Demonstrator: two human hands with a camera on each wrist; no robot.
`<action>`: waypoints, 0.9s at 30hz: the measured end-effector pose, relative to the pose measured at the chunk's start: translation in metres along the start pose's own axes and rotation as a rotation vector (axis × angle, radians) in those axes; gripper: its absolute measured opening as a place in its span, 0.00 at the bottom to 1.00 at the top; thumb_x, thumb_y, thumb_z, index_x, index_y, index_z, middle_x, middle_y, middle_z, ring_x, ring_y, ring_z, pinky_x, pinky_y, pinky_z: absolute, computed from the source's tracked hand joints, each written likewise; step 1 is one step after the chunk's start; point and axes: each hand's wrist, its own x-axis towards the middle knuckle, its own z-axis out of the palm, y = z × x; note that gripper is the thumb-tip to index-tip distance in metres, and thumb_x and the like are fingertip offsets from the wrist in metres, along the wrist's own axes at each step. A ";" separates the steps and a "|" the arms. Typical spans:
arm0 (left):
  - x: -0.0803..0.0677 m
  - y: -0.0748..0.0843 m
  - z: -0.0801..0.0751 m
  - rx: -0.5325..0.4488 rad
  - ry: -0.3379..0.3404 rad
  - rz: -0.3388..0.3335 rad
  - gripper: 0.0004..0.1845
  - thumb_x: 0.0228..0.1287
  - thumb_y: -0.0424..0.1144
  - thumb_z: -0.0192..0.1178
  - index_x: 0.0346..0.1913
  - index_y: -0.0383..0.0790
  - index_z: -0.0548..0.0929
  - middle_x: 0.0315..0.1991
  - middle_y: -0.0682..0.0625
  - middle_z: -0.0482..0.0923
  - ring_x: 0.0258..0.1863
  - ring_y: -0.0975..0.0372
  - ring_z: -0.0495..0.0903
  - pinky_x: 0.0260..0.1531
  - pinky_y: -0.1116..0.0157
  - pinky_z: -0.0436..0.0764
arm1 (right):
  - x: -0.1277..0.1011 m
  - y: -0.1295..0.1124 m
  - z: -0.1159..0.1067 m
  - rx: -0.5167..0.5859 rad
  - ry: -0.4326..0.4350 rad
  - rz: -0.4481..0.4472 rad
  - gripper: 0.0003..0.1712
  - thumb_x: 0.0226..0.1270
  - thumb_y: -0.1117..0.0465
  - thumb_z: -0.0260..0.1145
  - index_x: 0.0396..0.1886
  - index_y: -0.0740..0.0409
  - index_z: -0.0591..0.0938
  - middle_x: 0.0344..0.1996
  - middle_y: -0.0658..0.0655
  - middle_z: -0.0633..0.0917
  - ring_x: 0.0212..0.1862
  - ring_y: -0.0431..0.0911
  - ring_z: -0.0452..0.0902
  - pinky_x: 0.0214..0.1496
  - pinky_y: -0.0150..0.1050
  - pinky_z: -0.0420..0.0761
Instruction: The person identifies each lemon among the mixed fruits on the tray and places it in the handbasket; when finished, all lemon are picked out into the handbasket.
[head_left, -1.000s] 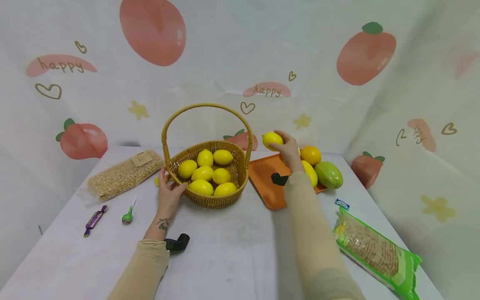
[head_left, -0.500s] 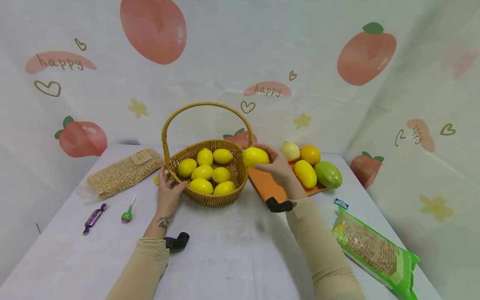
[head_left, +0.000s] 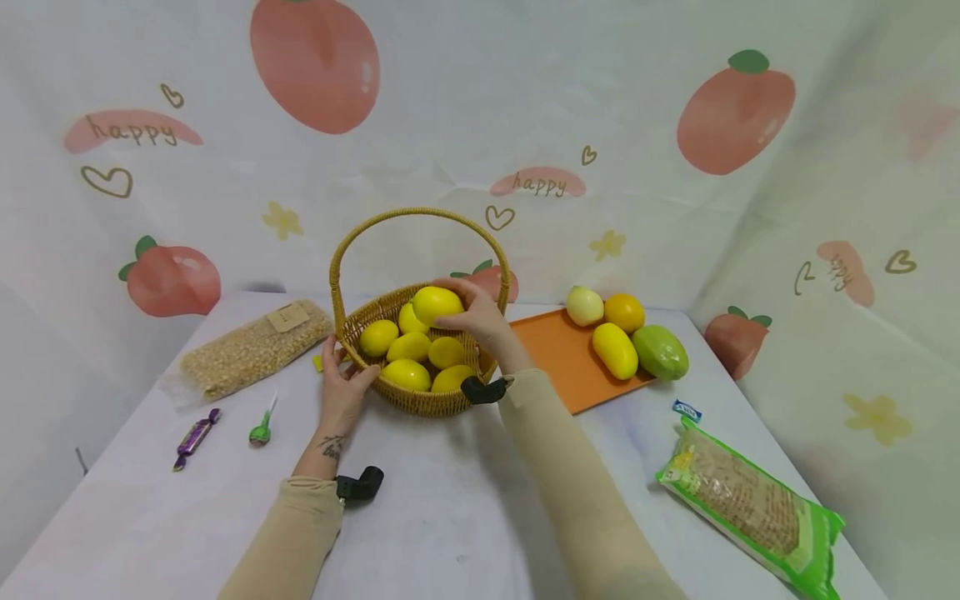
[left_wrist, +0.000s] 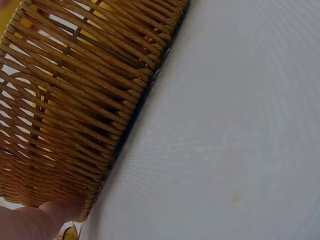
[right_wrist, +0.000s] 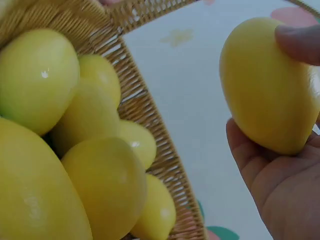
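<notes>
A wicker basket (head_left: 427, 404) with a tall arched handle stands at the middle of the table, several lemons (head_left: 407, 375) inside. Over its back part, my right hand (head_left: 483, 321) holds another lemon (head_left: 435, 306) between thumb and fingers. The right wrist view shows this yellow lemon (right_wrist: 267, 85) in the fingers, apart from the lemons in the basket. My left hand (head_left: 345, 396) holds the basket's left side, thumb near the front rim and fingers along the outside. In the left wrist view, a finger (left_wrist: 62, 209) presses the weave low on the wall.
An orange tray (head_left: 558, 358) at right bears a mango (head_left: 615, 352), an orange (head_left: 624, 313), a pale round fruit (head_left: 585, 306) and a green papaya (head_left: 660, 352). Bagged grains (head_left: 255, 350) lie left, a green bag (head_left: 750, 500) right. A lollipop (head_left: 261, 432) and wrapped candy (head_left: 197, 437) lie front left.
My right hand has carried the lemon leftward from above the orange tray to over the basket. The left hand has stayed at the basket's side.
</notes>
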 end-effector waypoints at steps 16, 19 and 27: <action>-0.006 0.010 -0.001 -0.033 0.004 -0.001 0.49 0.59 0.29 0.55 0.73 0.50 0.34 0.69 0.37 0.47 0.63 0.45 0.59 0.35 0.83 0.71 | -0.011 0.006 -0.006 -0.033 0.034 -0.108 0.30 0.56 0.76 0.61 0.61 0.68 0.69 0.61 0.67 0.70 0.65 0.52 0.64 0.69 0.42 0.59; -0.002 0.004 -0.001 -0.013 0.012 0.010 0.49 0.59 0.30 0.55 0.73 0.52 0.34 0.69 0.38 0.47 0.63 0.46 0.59 0.35 0.83 0.71 | -0.027 0.004 -0.010 0.016 0.027 -0.143 0.29 0.54 0.79 0.61 0.59 0.72 0.70 0.58 0.71 0.71 0.63 0.56 0.66 0.67 0.44 0.63; 0.001 0.004 0.001 0.027 0.036 -0.002 0.48 0.58 0.32 0.55 0.73 0.53 0.36 0.69 0.39 0.48 0.62 0.47 0.60 0.44 0.73 0.73 | -0.073 0.020 -0.038 0.025 0.057 -0.126 0.27 0.53 0.80 0.60 0.56 0.76 0.69 0.54 0.74 0.73 0.58 0.58 0.70 0.63 0.50 0.68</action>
